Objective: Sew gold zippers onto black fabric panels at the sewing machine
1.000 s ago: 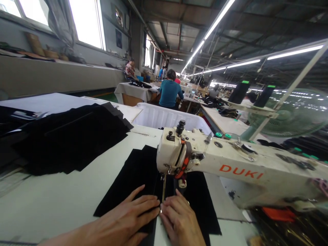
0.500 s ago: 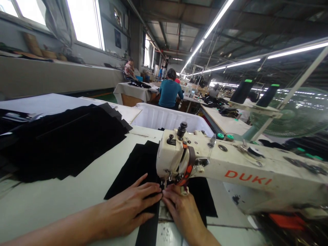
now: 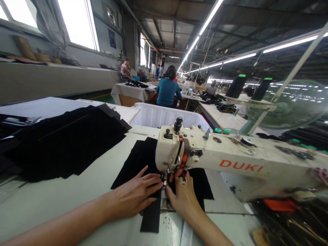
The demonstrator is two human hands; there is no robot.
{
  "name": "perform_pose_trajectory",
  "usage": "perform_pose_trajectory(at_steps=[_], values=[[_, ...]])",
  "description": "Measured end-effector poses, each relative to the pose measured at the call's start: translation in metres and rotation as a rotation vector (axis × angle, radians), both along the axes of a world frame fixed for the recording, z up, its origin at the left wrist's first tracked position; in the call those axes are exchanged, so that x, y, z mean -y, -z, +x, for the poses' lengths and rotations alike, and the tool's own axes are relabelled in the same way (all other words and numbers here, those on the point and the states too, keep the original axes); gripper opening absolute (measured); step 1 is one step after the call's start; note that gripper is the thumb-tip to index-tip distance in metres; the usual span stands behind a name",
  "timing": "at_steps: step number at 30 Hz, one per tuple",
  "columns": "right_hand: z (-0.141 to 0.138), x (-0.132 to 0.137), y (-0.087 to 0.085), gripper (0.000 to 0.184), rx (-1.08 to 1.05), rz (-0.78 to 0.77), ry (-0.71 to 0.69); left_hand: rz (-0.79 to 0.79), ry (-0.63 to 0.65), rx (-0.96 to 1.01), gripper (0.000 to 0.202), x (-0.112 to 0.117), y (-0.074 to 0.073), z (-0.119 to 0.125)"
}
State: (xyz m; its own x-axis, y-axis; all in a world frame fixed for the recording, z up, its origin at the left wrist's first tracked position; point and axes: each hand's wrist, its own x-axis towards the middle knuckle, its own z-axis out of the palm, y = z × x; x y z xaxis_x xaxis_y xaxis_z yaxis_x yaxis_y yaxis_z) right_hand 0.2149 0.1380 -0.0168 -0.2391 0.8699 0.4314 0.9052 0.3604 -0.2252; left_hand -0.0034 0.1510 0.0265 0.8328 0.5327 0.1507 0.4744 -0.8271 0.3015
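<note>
A black fabric piece (image 3: 150, 218) lies under the needle of a white sewing machine (image 3: 169, 150) lettered DUKI. My left hand (image 3: 134, 194) rests flat on this fabric, just left of the presser foot (image 3: 164, 179). Its fingers are spread and the fingertips almost touch the foot. To the right of the foot, my right hand (image 3: 186, 196) lies on the fabric with the thumb apart from the fingers. The machine head partly hides those fingers. More black fabric (image 3: 135, 157) stretches out behind my left hand and to the right of the machine head.
A fanned stack of black fabric pieces (image 3: 69, 143) covers the table's left side. Behind the machine stands a white plastic bin (image 3: 166, 116). Thread cones (image 3: 236, 87) and a green fan (image 3: 284, 106) are at the right. A person in a teal top (image 3: 167, 91) sits ahead.
The fabric has moved forward under the needle, its near end now farther from me. Both hands moved slightly forward with it, and my right thumb and fingers are farther apart. The view has shifted slightly.
</note>
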Motion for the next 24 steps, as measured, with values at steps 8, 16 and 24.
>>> perform_pose_trajectory(at_steps=[8, 16, 24], values=[[0.001, -0.006, -0.018, 0.018, 0.092, -0.119, -0.015, 0.062, 0.016, -0.053, 0.047, -0.003, 0.011, -0.002], [0.000, -0.005, -0.023, 0.013, 0.144, -0.109, -0.009, 0.037, 0.000, -0.027, 0.045, -0.002, 0.009, 0.000], [-0.004, -0.026, -0.017, 0.018, 0.130, -0.042, -0.010, 0.025, -0.013, -0.066, 0.044, 0.000, 0.005, -0.001]])
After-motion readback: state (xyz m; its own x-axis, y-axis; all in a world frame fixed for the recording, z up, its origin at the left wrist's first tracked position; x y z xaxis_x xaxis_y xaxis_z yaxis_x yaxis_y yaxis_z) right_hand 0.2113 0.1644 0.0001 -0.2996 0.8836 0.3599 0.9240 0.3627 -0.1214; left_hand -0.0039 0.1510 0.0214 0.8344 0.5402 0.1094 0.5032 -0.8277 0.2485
